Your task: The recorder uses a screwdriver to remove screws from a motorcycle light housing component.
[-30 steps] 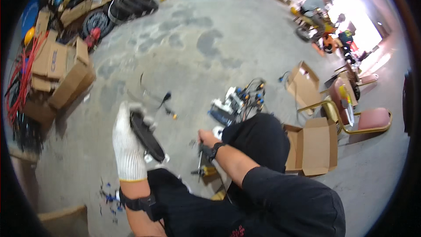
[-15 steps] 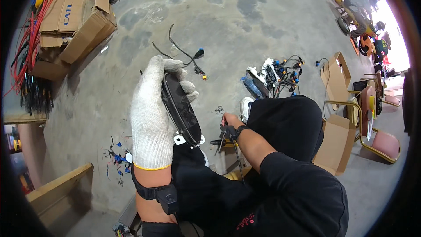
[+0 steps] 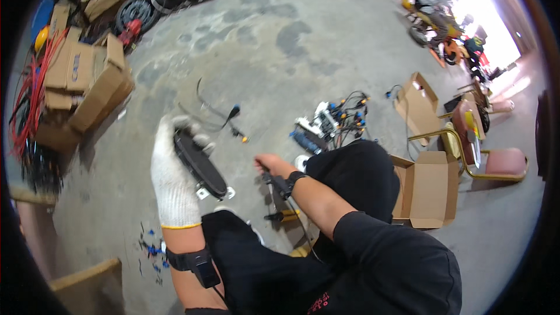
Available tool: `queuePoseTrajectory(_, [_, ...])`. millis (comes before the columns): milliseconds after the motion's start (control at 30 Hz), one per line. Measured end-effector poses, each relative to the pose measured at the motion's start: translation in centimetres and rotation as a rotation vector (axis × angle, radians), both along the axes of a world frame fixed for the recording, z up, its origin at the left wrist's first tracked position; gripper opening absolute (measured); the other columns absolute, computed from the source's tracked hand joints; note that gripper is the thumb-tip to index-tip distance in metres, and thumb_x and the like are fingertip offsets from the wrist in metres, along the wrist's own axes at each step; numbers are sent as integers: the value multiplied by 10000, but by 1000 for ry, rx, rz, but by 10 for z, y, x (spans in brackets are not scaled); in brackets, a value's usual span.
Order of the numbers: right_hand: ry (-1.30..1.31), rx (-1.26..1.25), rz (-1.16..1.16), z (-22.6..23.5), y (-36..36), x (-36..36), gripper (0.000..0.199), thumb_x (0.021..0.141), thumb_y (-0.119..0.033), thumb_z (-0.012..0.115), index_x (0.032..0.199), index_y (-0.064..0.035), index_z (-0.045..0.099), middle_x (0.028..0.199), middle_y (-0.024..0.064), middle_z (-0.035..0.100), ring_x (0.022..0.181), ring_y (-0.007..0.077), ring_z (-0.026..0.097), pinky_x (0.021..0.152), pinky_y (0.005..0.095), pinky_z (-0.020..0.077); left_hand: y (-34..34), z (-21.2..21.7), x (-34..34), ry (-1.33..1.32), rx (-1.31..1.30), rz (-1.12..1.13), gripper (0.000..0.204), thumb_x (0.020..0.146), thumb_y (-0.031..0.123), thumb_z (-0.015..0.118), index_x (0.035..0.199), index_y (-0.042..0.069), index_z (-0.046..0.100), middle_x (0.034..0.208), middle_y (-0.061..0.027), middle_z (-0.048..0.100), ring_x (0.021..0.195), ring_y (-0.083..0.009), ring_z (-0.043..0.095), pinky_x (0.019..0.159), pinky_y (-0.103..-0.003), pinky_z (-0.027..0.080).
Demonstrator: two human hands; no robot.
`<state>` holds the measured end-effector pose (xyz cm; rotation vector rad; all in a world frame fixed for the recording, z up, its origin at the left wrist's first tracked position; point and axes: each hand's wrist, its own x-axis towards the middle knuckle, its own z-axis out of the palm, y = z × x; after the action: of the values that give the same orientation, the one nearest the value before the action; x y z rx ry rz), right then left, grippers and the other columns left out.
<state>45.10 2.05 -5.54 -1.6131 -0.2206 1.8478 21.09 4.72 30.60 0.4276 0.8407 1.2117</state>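
Holding that black oblong housing edge-on in your gloved left hand is the risk: fingers are wrapped only round its top end, so it could twist out, and the loose leads trailing off it could snag. Left forearm is raised, palm turned in. Your right hand is low by your knee, fingers closed round a thin dark tool pointing at the floor.

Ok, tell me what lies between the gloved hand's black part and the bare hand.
In the head view, only bare concrete floor separates the black part from the right hand; its wire plugs lie just above that gap.
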Motion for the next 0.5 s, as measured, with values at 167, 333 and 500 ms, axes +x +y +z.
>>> queuePoseTrajectory(167, [165, 300, 533, 182, 75, -78, 326, 980, -396, 599, 1052, -81, 635, 943, 58, 717, 559, 70, 529, 467, 231, 452, -3, -2, -31, -33, -3, 161, 339, 1019, 418, 534, 997, 91, 620, 837, -51, 620, 681, -194, 615, 664, -391, 540])
queuePoseTrajectory(333, [-265, 757, 899, 354, 57, -89, 501, 942, -515, 623, 1056, -32, 695, 913, 39, 728, 599, 125, 606, 488, 285, 485, 0, -6, -33, -134, 26, 268, 323, 1018, 405, 535, 1007, 91, 610, 841, -48, 614, 703, -199, 618, 666, -392, 543])
queuePoseTrajectory(500, [-519, 1107, 994, 363, 5, -88, 709, 890, -643, 611, 1061, 42, 671, 867, 207, 695, 743, 288, 681, 639, 400, 537, -10, 0, -18, -174, 122, 246, 310, 1019, 406, 535, 1022, 101, 589, 855, -44, 622, 710, -191, 607, 670, -369, 530])
